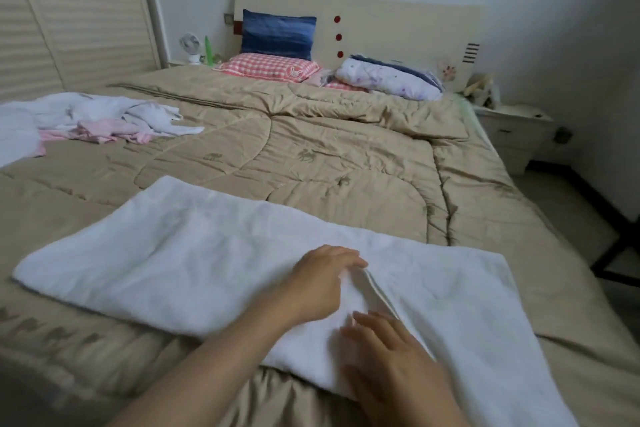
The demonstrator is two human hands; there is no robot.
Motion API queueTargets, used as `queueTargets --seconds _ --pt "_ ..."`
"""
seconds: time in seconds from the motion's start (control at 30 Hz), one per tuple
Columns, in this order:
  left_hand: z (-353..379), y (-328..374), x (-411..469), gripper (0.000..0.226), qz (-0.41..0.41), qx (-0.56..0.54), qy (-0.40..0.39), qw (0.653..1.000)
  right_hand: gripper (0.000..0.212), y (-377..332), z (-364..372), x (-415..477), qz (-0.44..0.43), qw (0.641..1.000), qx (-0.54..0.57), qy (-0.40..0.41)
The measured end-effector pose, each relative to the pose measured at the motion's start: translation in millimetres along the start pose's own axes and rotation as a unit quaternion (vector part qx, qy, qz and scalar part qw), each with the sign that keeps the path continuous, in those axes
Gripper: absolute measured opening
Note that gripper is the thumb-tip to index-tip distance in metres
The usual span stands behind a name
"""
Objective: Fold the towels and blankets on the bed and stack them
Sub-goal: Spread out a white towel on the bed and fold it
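The left grip (322,282), a bare hand, lies on the white towel (173,263) with its fingers (353,262) curled down over a raised fold edge, holding that edge against the cloth beneath. The right grip (391,357) is just beside it, nearer the viewer, with fingers stretched out and fairly straight, laid on the same towel and holding nothing; its outline is blurred. Both forearms reach in from the bottom of the view.

The towel is spread flat as a long rectangle across the near end of the bed (311,156), its right end running off toward the lower right corner. It lies on a tan quilted bedspread (346,135) that covers the bed.

Well apart, on the left side of the bed, is a loose heap of white and pink cloths (104,118), unfolded.

At the head of the bed a pink checked pillow (266,68) lies flat with a blue pillow (277,33) propped upright behind it against the headboard (398,24). Beside them is a folded floral quilt (388,80).

A white bedside cabinet (512,135) stands to the right of the bed with its drawer closed; its contents cannot be seen. At the far left a small fan (189,43) and a green bottle (208,50) stand together next to a louvred wardrobe (69,10).
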State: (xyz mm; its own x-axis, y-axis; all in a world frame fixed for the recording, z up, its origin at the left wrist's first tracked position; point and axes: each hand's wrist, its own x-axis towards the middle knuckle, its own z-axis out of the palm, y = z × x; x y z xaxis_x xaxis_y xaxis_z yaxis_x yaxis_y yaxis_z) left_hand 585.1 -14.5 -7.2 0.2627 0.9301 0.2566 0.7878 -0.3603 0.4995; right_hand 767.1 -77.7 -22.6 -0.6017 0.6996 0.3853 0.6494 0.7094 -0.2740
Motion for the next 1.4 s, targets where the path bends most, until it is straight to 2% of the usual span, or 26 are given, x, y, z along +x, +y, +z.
queueTargets --seconds 0.1,0.2,0.27,0.37,0.43,0.5,0.57,0.6,0.63,0.67,0.7,0.77,0.83,0.9,0.93,1.0,1.03,1.1,1.2,1.33,1.4 --pt "24 30 2 0.062 0.026 -0.016 -0.073 0.997 0.029 30 -35 -31 0.011 0.999 0.017 0.045" --pt "36 47 7 0.053 0.050 -0.009 -0.062 0.997 0.024 58 -66 -58 0.057 0.993 0.032 0.097" --pt "43 59 7 0.044 0.066 -0.026 -0.062 0.996 0.025 76 -80 -76 0.083 0.989 0.067 0.104" --pt "47 85 5 0.039 0.056 -0.156 -0.100 0.981 0.043 97 -98 -102 0.130 0.974 0.177 0.064" --pt "43 95 11 0.044 0.010 -0.239 -0.118 0.964 0.060 102 -108 -113 0.155 0.951 0.267 -0.013" --pt "41 98 27 0.039 -0.024 -0.256 -0.087 0.963 0.077 101 -114 -118 0.166 0.929 0.323 -0.077" --pt "44 102 52 0.018 -0.040 -0.216 -0.012 0.975 0.080 103 -111 -116 0.171 0.930 0.319 -0.056" --pt "47 103 65 0.015 -0.056 -0.185 0.032 0.981 0.072 105 -107 -113 0.189 0.930 0.314 -0.020" --pt "53 107 79 0.022 -0.077 -0.151 0.071 0.983 0.059 110 -103 -111 0.218 0.919 0.328 0.013" --pt "61 108 91 0.029 -0.103 -0.110 0.098 0.984 0.046 117 -99 -107 0.265 0.889 0.371 0.036" --pt "68 112 101 0.030 -0.130 -0.068 0.100 0.984 0.037 125 -96 -104 0.323 0.849 0.414 0.049" --pt "90 110 115 0.018 -0.172 0.016 0.038 0.984 0.029 142 -94 -102 0.422 0.783 0.454 0.050" --pt "112 104 117 0.017 -0.197 0.033 -0.042 0.979 0.022 150 -95 -103 0.460 0.752 0.472 0.031" --pt "119 100 116 0.022 -0.212 -0.008 -0.080 0.974 0.024 152 -93 -107 0.472 0.748 0.465 0.032" --pt "117 100 116 0.022 -0.219 -0.061 -0.091 0.970 0.027 151 -93 -109 0.479 0.746 0.462 0.036" --pt "108 102 119 0.024 -0.244 -0.175 -0.132 0.945 0.039 149 -92 -112 0.487 0.735 0.472 0.023" --pt "103 103 121 0.023 -0.253 -0.197 -0.152 0.935 0.045 147 -93 -113 0.484 0.732 0.479 0.007" --pt "97 106 128 0.022 -0.254 -0.171 -0.151 0.940 0.047 143 -96 -111 0.478 0.738 0.476 -0.017" --pt "105 122 135 0.049 -0.262 -0.086 -0.093 0.957 0.043 142 -99 -111 0.505 0.731 0.459 0.015" --pt "139 137 122 0.048 -0.255 0.061 -0.060 0.963 0.033 144 -99 -111 0.529 0.721 0.448 0.018" --pt "150 133 114 0.050 -0.229 0.091 -0.031 0.969 0.030 148 -98 -111 0.543 0.715 0.441 0.003"
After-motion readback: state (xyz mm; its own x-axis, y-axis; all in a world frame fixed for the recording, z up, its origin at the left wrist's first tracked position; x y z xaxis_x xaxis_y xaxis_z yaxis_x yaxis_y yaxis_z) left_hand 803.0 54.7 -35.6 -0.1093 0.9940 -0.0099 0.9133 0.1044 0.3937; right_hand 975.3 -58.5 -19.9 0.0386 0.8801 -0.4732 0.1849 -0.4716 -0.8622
